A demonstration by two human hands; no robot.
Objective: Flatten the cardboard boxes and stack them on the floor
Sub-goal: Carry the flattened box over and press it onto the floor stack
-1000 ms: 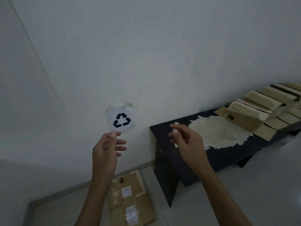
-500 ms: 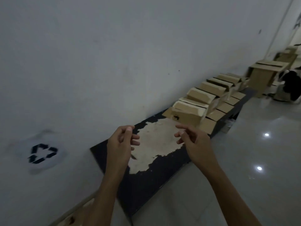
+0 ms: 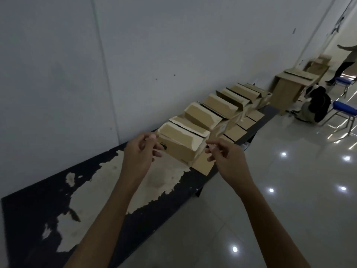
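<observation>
We are reaching both arms toward the nearest cardboard box (image 3: 180, 143), first in a row of boxes along a peeling black worktop (image 3: 58, 209). Our left hand (image 3: 138, 153) and right hand (image 3: 225, 159) are hovering just before it, fingers loosely curled and holding nothing, likely readying to lift it for flattening.

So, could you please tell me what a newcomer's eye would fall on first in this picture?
Probably the row of open cardboard boxes lined up along the black bench against the wall, its top badly peeled to pale patches. Next, the two bare hands raised in front of the nearest box: the left hand and the right hand, fingers loosely curled. Further down the corridor, a blue chair stands on the glossy floor.
</observation>
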